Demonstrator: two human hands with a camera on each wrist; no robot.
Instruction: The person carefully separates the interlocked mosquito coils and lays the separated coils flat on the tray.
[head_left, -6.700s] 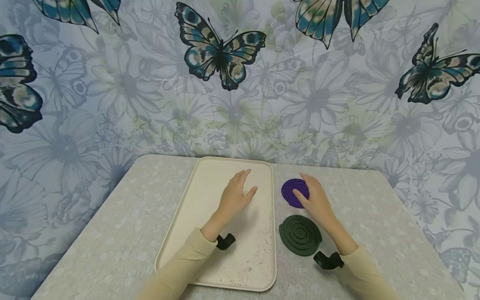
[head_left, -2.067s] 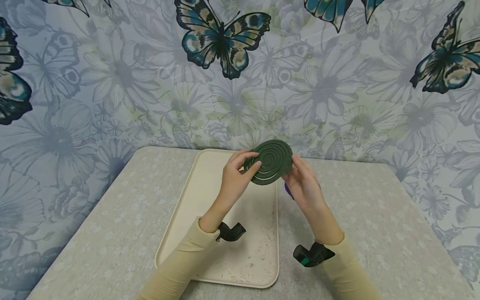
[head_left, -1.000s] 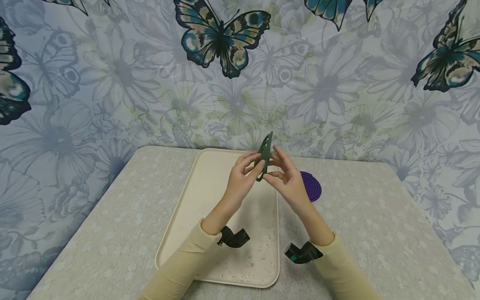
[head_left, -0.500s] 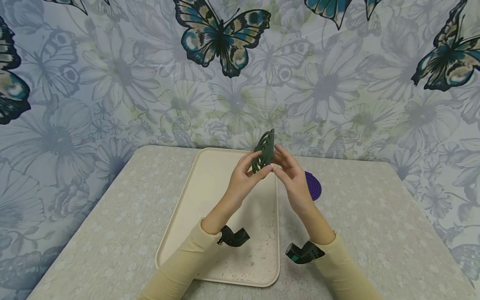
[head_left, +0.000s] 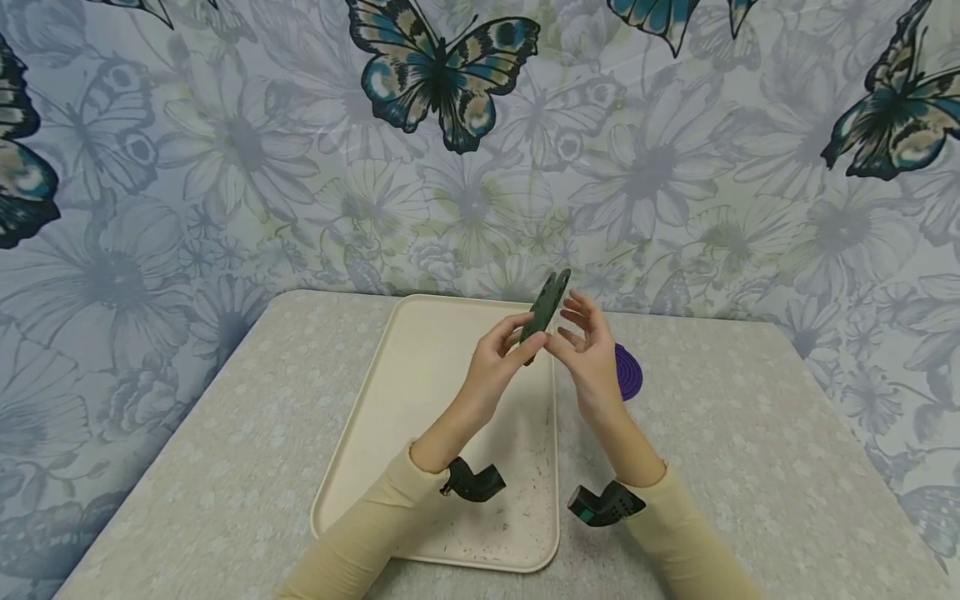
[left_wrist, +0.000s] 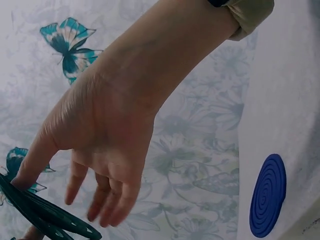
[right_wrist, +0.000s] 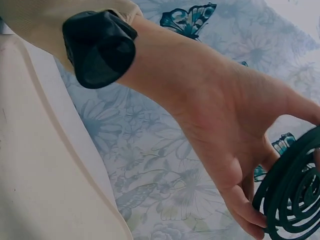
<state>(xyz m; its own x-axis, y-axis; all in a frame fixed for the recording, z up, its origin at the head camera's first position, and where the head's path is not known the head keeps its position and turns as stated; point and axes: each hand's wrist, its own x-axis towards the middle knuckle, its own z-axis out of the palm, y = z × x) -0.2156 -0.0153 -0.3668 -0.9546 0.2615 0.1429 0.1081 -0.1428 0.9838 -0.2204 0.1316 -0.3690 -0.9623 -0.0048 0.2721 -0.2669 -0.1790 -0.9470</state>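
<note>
In the head view my left hand (head_left: 487, 367) holds a dark green mosquito coil (head_left: 547, 304) above the tray, pinching its near edge. The coil is tilted nearly edge-on, its rings spread slightly apart. From the right, my right hand (head_left: 594, 365) meets it with the thumb at the edge. The right wrist view shows the left fingers round the rim of the spiral (right_wrist: 295, 195). The left wrist view shows the right thumb touching the coil (left_wrist: 47, 215), the other fingers loose and apart from it. A purple mosquito coil (head_left: 628, 372) lies flat on the table, partly behind the right hand.
A cream rectangular tray (head_left: 420, 433) lies under the hands, dark crumbs scattered over its near right part. The patterned grey tabletop (head_left: 750, 433) extends on both sides. A butterfly-print cloth (head_left: 637, 192) hangs behind the table. Black cameras sit on both wrists.
The green coil went from the table into both hands and has been turned from face-on to nearly edge-on. In the last half second it leaned rightward, and the right fingers moved away from it.
</note>
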